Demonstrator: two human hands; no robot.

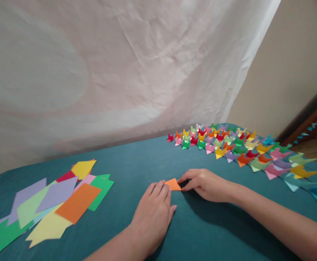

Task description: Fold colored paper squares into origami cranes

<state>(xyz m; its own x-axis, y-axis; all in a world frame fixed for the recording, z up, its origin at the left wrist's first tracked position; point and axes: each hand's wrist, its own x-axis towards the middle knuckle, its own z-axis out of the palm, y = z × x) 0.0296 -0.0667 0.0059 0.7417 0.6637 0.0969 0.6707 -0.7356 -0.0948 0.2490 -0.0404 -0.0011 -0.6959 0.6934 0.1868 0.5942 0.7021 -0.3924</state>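
Observation:
A small folded piece of orange paper (174, 184) lies on the dark teal tabletop (136, 159), between my two hands. My left hand (154, 206) rests flat, its fingertips on the paper's left end and its thumb stretched out to the side. With thumb and forefinger, my right hand (201, 183) pinches the paper's right corner. The left part of the paper is hidden under my left fingers.
Loose coloured paper sheets, an orange one (79, 203) among them, overlap at the left. Rows of small folded paper birds, including a yellow one (305, 172), stand at the right. Behind the table hangs a pale cloth (133, 65).

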